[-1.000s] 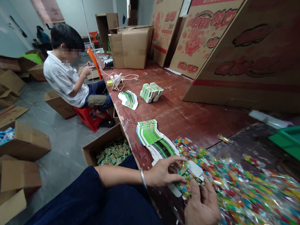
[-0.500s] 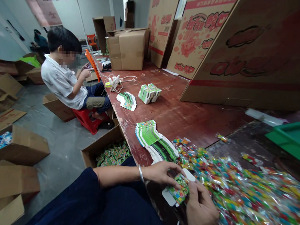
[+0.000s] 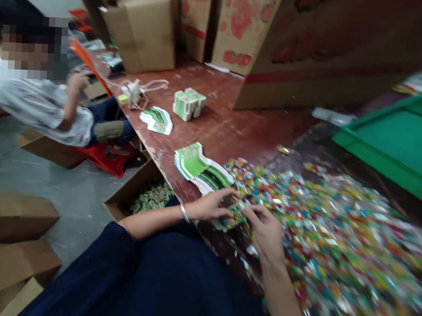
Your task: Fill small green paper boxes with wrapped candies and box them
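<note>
A small green printed candy box (image 3: 234, 218) is between my hands, over the table's near edge. My left hand (image 3: 210, 206), with a silver bangle at the wrist, grips it from the left between thumb and fingers. My right hand (image 3: 268, 229) has its fingertips pinched at the box's upper right end. Motion blur hides the flaps there. Just beyond my left hand lies a fanned row of flat green and black cartons (image 3: 205, 169). Clear packets of colourful candy (image 3: 320, 218) spread beside and beyond my right hand.
An open cardboard box (image 3: 116, 203) of filled green packs stands below the table edge. Further along the red table (image 3: 226, 126) are stacked small boxes (image 3: 188, 104), another carton fan (image 3: 157, 120) and white cables. A green tray (image 3: 390, 138) sits right. A person (image 3: 52, 109) sits left.
The view has swung right and down, so the seated person is further left and more of the green tray shows. My right fingers have moved up to the box's end, where a white flap stood out.
</note>
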Action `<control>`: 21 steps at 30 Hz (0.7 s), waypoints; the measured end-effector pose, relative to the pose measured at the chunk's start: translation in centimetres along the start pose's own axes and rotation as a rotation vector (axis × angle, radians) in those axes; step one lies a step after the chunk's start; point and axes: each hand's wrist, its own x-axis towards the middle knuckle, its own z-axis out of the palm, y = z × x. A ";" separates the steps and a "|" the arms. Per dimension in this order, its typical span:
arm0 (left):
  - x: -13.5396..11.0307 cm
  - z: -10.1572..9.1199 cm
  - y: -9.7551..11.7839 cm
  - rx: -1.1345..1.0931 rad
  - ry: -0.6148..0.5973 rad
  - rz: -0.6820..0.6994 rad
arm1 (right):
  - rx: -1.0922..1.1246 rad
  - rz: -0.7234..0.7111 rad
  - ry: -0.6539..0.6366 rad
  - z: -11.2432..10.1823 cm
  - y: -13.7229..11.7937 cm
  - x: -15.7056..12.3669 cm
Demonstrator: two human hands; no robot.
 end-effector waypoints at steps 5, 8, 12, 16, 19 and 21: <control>-0.3 -0.7 0.0 -0.059 -0.062 0.025 | 0.048 0.027 -0.036 0.5 -1.7 -0.1; -0.3 -0.7 -0.3 -0.089 -0.081 0.009 | -0.016 0.001 -0.014 0.7 -2.2 -0.5; -0.3 -0.4 -0.4 -0.113 -0.041 0.011 | -0.194 -0.221 0.016 0.7 -2.6 -2.1; 0.0 0.4 -0.7 -0.137 -0.014 -0.030 | -0.255 -0.317 0.016 0.3 -1.5 -3.1; 0.3 0.7 -0.7 -0.098 -0.056 -0.082 | -0.197 -0.254 -0.009 0.0 -0.3 -2.8; 0.3 0.5 -0.4 0.011 -0.106 -0.114 | -0.191 -0.210 -0.134 -0.3 0.0 -2.4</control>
